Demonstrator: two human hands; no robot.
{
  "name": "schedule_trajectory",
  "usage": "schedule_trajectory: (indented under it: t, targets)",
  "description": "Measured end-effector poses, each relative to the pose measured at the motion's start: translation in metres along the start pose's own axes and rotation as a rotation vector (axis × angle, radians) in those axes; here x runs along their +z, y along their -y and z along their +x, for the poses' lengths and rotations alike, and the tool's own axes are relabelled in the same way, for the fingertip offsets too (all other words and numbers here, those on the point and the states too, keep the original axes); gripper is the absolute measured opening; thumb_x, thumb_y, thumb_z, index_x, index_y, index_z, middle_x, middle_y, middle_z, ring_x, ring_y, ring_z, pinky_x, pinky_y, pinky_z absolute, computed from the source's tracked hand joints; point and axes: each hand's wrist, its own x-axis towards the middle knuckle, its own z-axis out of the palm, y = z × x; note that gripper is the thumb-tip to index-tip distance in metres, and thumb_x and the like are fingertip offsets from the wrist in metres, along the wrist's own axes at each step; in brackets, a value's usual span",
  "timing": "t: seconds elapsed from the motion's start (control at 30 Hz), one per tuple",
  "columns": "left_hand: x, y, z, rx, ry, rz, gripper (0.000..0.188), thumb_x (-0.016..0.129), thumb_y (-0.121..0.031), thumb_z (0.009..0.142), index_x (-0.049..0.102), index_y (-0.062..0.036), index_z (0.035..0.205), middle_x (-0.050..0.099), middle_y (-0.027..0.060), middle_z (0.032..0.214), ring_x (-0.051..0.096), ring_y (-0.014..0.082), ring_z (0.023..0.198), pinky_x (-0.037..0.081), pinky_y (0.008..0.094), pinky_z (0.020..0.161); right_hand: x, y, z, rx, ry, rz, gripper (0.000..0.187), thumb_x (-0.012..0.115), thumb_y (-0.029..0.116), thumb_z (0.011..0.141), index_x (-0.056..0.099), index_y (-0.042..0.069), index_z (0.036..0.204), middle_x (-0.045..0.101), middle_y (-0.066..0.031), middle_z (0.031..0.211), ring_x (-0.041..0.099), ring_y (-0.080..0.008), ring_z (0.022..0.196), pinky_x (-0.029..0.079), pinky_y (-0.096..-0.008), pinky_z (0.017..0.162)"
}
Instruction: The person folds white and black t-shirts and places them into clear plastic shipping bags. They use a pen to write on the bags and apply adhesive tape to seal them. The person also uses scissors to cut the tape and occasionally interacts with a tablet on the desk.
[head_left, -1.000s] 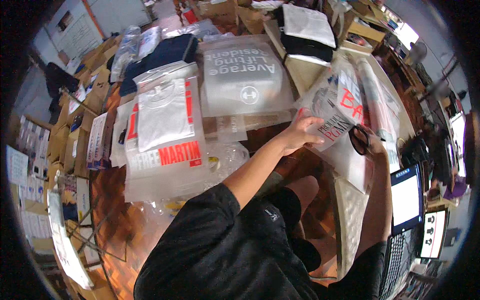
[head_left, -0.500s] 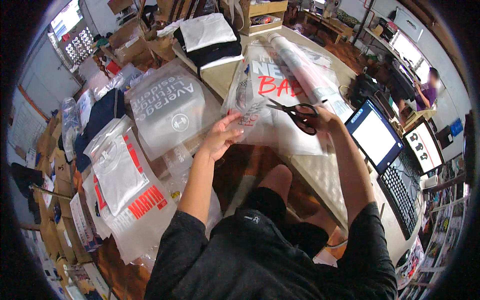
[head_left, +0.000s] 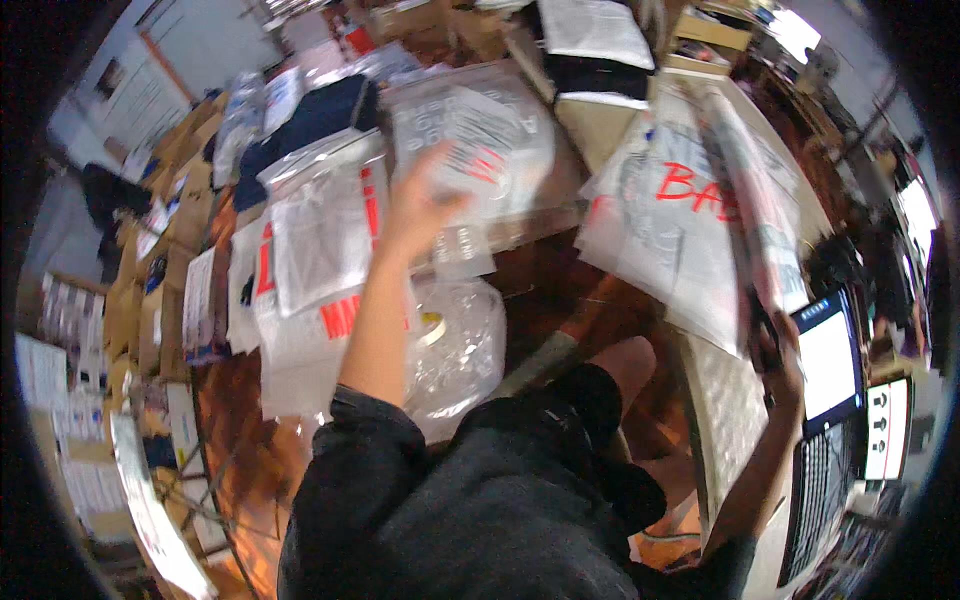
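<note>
My left hand (head_left: 425, 205), smeared by motion, holds a small clear film piece (head_left: 478, 140) with dark and red print. The piece hovers over a larger translucent sheet (head_left: 530, 150) with white lettering. At the table's right side, my right hand (head_left: 787, 352) is closed around black scissors (head_left: 762, 335), whose blades are blurred. Beside them on the table lie translucent printed sheets (head_left: 640, 245) with big red and grey letters. A long roll of film (head_left: 745, 190) rests across these sheets.
Bagged sheets (head_left: 325, 225) and a red-lettered sheet (head_left: 290, 350) lie at left, near a clear plastic bag (head_left: 470, 350). Folded white and black garments (head_left: 597, 75) are stacked at the back. A screen (head_left: 830, 360) and a keyboard (head_left: 815, 500) stand at right; cardboard boxes (head_left: 185, 250) line the far left.
My left hand has moved leftward off the table with the small film piece, now apart from the sheets. My right hand has drawn back nearer with the scissors. The view has turned left.
</note>
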Motion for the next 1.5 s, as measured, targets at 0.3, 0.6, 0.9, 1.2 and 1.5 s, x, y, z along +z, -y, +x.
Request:
schedule_trajectory:
  t: [0.3, 0.6, 0.9, 1.2, 1.5]
  targets:
    - [-0.2, 0.135, -0.09, -0.523, -0.073, 1.131, 0.072, 0.066, -0.044, 0.076, 0.05, 0.0009, 0.131, 0.052, 0.025, 0.132, 0.047, 0.0369, 0.126, 0.032, 0.0444, 0.108, -0.125, -0.119, -0.154, -0.082, -0.216, -0.371, 0.045, 0.053, 0.058, 0.089, 0.045, 0.014, 0.083, 0.044, 0.0033, 0.058, 0.04, -0.006, 0.041, 0.032, -0.0203, 0.037]
    - [-0.157, 0.055, -0.016, -0.921, 0.307, 1.302, 0.06, 0.064, -0.041, 0.08, 0.059, 0.0035, 0.12, 0.048, 0.0247, 0.135, 0.043, 0.0351, 0.129, 0.034, 0.0411, 0.107, -0.061, -0.078, -0.234, 0.261, -0.571, -0.506, 0.011, 0.061, 0.003, 0.078, 0.051, 0.002, 0.084, 0.053, -0.0099, 0.072, 0.055, -0.026, 0.068, 0.044, -0.0346, 0.066]
    - [0.073, 0.009, 0.196, 0.57, 0.221, 0.706, 0.057, 0.066, -0.009, 0.079, 0.048, -0.0014, 0.133, 0.048, 0.0201, 0.137, 0.042, 0.0334, 0.13, 0.029, 0.0397, 0.112, -0.056, -0.071, -0.209, -0.011, -0.522, -0.956, 0.023, 0.066, -0.005, 0.068, 0.053, 0.002, 0.086, 0.055, -0.0142, 0.077, 0.055, -0.0332, 0.075, 0.044, -0.0396, 0.068]
    - [0.197, 0.048, 0.383, 0.648, 0.346, 0.979, 0.058, 0.058, -0.004, 0.086, 0.039, -0.0013, 0.14, 0.041, 0.0215, 0.143, 0.038, 0.0364, 0.133, 0.03, 0.0391, 0.11, -0.044, -0.088, -0.204, -0.126, -0.582, -0.954, 0.017, 0.066, 0.005, 0.073, 0.055, 0.005, 0.085, 0.061, -0.0133, 0.086, 0.059, -0.032, 0.089, 0.048, -0.04, 0.075]
    - [0.149, 0.017, 0.401, 0.643, 0.07, 0.859, 0.036, 0.046, -0.024, 0.099, 0.058, -0.0034, 0.125, 0.061, 0.0191, 0.121, 0.06, 0.0365, 0.107, 0.045, 0.0394, 0.092, -0.101, -0.087, -0.241, 0.025, -0.817, -0.927, 0.029, 0.064, -0.006, 0.071, 0.059, 0.007, 0.096, 0.061, -0.0119, 0.124, 0.049, -0.0389, 0.125, 0.044, -0.0444, 0.1]
